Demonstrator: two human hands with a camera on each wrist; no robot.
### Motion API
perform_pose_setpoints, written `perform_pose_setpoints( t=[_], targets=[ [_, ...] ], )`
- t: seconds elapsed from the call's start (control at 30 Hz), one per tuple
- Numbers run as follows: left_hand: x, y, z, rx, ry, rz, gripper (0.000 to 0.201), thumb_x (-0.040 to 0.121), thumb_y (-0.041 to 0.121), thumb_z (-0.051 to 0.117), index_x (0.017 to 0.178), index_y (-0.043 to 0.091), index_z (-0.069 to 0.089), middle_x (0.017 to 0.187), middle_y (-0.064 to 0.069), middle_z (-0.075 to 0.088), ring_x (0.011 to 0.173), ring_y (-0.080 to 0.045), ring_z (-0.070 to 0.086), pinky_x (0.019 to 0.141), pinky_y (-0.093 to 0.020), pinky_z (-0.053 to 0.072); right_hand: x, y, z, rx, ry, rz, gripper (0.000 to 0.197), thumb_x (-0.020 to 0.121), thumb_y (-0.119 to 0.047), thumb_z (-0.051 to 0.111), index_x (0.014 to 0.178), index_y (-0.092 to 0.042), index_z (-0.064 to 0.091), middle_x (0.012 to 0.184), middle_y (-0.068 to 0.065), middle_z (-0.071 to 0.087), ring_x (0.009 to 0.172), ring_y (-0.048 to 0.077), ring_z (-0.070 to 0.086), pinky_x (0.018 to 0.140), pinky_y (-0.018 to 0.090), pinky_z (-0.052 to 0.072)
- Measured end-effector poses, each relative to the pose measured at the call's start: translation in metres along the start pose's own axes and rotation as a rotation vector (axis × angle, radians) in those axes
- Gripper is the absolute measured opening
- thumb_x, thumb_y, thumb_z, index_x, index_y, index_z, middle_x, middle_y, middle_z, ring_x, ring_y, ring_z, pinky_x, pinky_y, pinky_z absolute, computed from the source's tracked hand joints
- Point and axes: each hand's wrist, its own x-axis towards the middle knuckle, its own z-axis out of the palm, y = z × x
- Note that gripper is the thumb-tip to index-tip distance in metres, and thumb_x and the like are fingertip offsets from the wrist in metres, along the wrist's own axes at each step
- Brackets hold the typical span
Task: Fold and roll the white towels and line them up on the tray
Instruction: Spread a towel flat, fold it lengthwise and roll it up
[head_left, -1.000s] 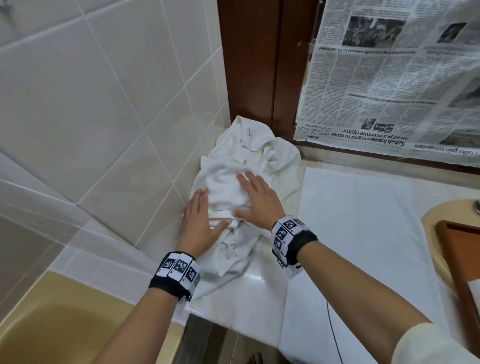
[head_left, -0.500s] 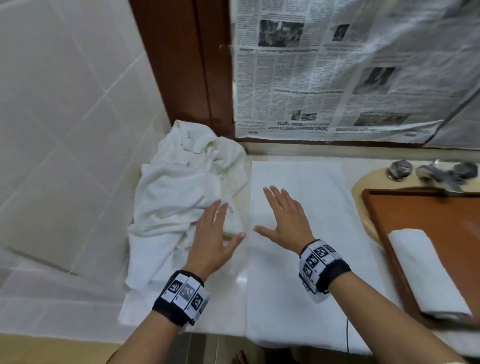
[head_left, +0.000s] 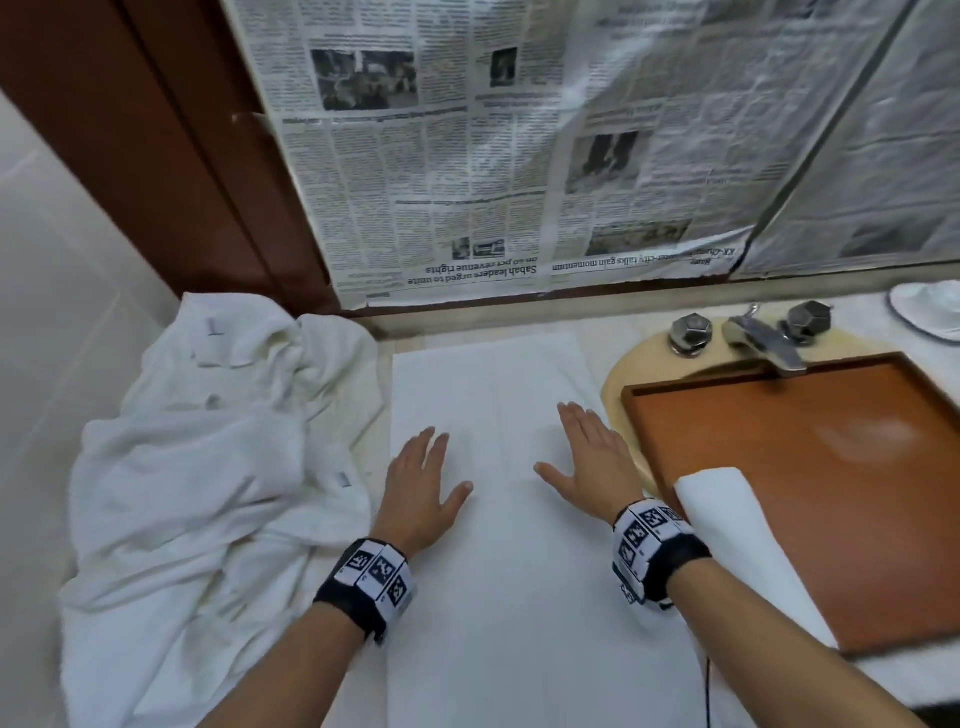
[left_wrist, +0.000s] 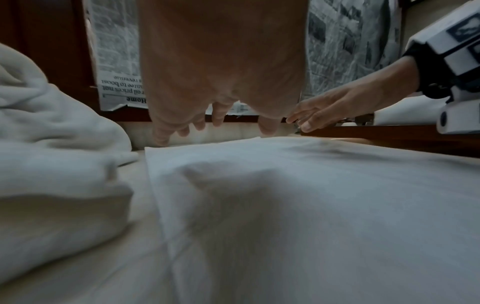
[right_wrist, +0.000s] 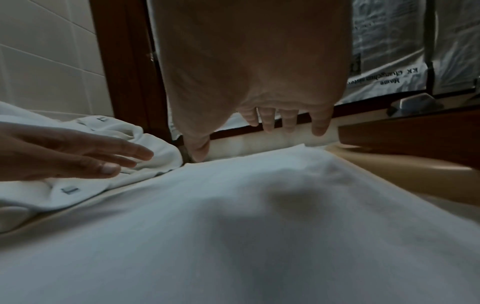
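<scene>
both the left hand (head_left: 423, 493) and right hand (head_left: 592, 462) sit flat, fingers spread, holding nothing, over the towel (head_left: 498, 597) on the bench; I'd smooth wrinkles outward, then fold edges square

1. From my head the room is evenly and fairly brightly lit; the flat white towel (head_left: 519, 519) looks washed out, with little weave showing.
2. A soft sheen sits on the wooden tray (head_left: 810, 467).
3. Straight lines bow toward the edges of the head view.
4. Both wrist views are dim and greyish, with my palms close and blurred.
5. My hands throw soft dark shadows on the towel beneath them.
</scene>
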Motion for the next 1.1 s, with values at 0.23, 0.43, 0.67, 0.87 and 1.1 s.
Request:
perform_pose_setpoints(
  t=[0.23, 0.43, 0.67, 0.87, 1.1],
  targets=[
    [0.083, -0.010, 0.009, 0.119, -0.084, -0.116, 0.078, 0.096, 0.061, 0.037, 0.157, 0.015, 0.022, 0.166, -0.011, 0.009, 0.151, -0.032, 0.014, 0.121, -0.049, 0.018, 0.071, 0.008, 0.002, -0.007, -0.060, -0.017, 0.083, 0.096, -0.056, 0.042, 0.157, -0.019, 0.000, 0.165, 0.005, 0.003, 0.152, 0.021, 0.003, 0.122, 0.043, 0.011],
    [0.086, -0.024, 0.012, 0.162, -0.118, -0.157, 0.076, 0.100, 0.060, 0.031, 0.160, 0.021, 0.006, 0.167, -0.007, -0.008, 0.153, -0.027, -0.006, 0.123, -0.047, 0.004, 0.096, 0.010, 0.017, -0.063, -0.132, 0.097, 0.078, 0.098, -0.060, 0.029, 0.158, -0.020, -0.001, 0.164, 0.012, -0.010, 0.152, 0.028, -0.007, 0.122, 0.044, 0.003],
    [0.081, -0.042, 0.000, 0.109, -0.176, -0.161, 0.097, 0.081, 0.081, 0.010, 0.160, 0.025, 0.006, 0.166, -0.003, -0.011, 0.153, -0.023, -0.010, 0.123, -0.045, 0.001, 0.089, 0.001, 0.025, -0.072, -0.106, 0.082, 0.079, 0.096, -0.065, 0.028, 0.157, -0.021, 0.005, 0.165, 0.010, -0.007, 0.152, 0.026, -0.006, 0.122, 0.044, 0.005],
    [0.108, -0.034, 0.005, 0.121, -0.139, -0.178, 0.076, 0.096, 0.067, 0.031, 0.159, 0.030, 0.007, 0.167, 0.000, -0.011, 0.153, -0.026, -0.012, 0.121, -0.054, -0.002, 0.119, 0.003, 0.020, -0.099, -0.165, 0.066, 0.073, 0.100, -0.061, 0.017, 0.158, -0.021, -0.002, 0.165, 0.005, -0.013, 0.152, 0.021, -0.010, 0.122, 0.046, 0.001],
    [0.121, -0.029, 0.016, 0.188, -0.180, -0.215, 0.067, 0.098, 0.068, 0.015, 0.156, 0.043, -0.007, 0.164, 0.003, -0.022, 0.151, -0.025, -0.019, 0.121, -0.054, -0.009, 0.130, 0.004, 0.021, -0.066, -0.125, 0.143, 0.071, 0.102, -0.054, 0.013, 0.157, -0.013, -0.007, 0.164, 0.006, -0.015, 0.151, 0.021, -0.012, 0.123, 0.046, -0.001]
  ],
)
